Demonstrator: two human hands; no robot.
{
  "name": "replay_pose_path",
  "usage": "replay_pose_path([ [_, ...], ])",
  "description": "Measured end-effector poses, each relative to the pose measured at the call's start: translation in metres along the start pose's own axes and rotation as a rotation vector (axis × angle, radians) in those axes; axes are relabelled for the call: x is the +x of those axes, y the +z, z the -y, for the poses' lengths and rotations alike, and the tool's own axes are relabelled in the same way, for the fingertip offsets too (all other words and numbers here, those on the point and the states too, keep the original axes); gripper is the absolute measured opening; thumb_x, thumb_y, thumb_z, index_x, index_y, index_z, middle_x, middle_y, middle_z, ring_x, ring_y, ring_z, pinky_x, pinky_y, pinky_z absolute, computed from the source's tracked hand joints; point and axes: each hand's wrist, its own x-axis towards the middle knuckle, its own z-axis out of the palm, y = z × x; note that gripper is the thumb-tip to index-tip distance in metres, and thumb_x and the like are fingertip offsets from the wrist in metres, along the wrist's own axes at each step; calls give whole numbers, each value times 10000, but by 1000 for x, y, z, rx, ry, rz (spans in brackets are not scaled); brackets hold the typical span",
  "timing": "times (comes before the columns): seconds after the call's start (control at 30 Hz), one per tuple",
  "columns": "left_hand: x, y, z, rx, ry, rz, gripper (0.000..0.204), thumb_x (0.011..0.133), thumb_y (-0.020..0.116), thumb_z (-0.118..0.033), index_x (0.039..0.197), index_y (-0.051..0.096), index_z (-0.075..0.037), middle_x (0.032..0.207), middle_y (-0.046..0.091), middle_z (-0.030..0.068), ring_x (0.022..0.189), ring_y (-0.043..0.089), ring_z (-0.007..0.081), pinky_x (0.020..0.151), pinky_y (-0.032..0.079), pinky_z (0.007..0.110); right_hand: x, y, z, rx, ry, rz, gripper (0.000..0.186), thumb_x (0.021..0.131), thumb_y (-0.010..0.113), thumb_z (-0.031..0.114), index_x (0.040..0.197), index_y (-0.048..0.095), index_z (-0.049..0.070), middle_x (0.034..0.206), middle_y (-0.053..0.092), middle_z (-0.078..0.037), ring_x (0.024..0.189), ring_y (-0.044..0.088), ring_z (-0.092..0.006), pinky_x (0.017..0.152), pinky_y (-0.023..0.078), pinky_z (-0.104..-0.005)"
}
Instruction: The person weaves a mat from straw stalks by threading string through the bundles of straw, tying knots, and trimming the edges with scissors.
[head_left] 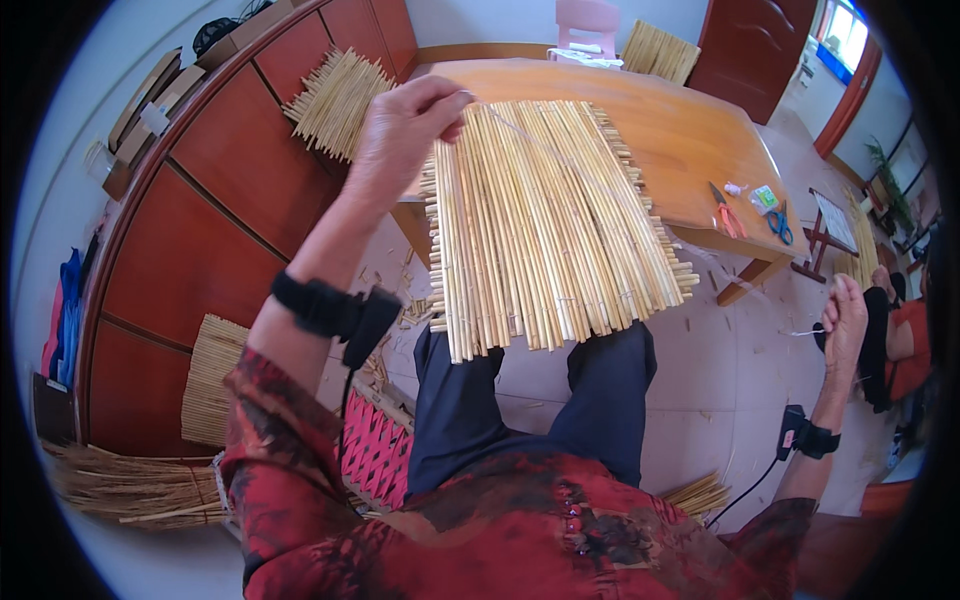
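Note:
A mat of pale reed stalks (550, 220) lies partly on the wooden table's near edge and partly over my lap, its stalks side by side with uneven ends. At its far left corner my left hand (410, 130) is closed in a pinch on a thin white thread. My right hand (846, 320) is held out far to the right, away from the mat, its fingers closed with a length of white thread (803, 332) hanging out beside them. Faint, blurred thread crosses above the mat between the two hands; its full path is hard to follow.
On the table (690, 130) lie orange-handled pliers (728, 215), blue-handled scissors (780, 224) and a small green-and-white packet (764, 198). More reed mats (340, 100) lean by red cabinets (230, 130). Reed scraps litter the floor. Another person (905, 345) sits at the right.

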Motion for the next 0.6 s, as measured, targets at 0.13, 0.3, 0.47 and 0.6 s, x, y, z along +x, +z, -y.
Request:
replay_pose_path([
  [0.13, -3, 21, 17, 192, 14, 293, 426, 818, 591, -239, 1196, 495, -68, 1315, 357, 187, 1097, 486, 276, 921, 423, 349, -43, 102, 41, -91, -9, 343, 141, 853, 517, 116, 969, 564, 50, 734, 496, 24, 484, 388, -4, 377, 286, -144],
  [0.3, -72, 17, 53, 633, 48, 184, 363, 823, 550, -129, 1176, 498, -63, 1326, 350, 163, 1123, 465, 309, 934, 381, 390, -118, 216, 64, -271, -52, 901, 140, 839, 514, 89, 924, 601, 21, 763, 516, -5, 537, 468, -42, 489, 396, -178],
  [0.47, -183, -21, 82, 530, -204, -230, 229, 831, 533, -110, 1034, 565, -10, 1053, 556, 126, 934, 564, 211, 719, 466, 287, -144, 286, 14, -367, -507, 1253, 118, 817, 534, 100, 881, 600, 25, 774, 550, -99, 646, 555, -228, 601, 458, -309],
  [0.6, -265, -18, 87, -575, -798, -295, 250, 888, 481, -176, 990, 553, 40, 878, 610, 119, 809, 608, 182, 672, 493, 274, -152, 325, -23, -399, -570, 1331, 110, 801, 543, 109, 859, 600, 36, 779, 565, -119, 727, 559, -287, 657, 460, -360],
])
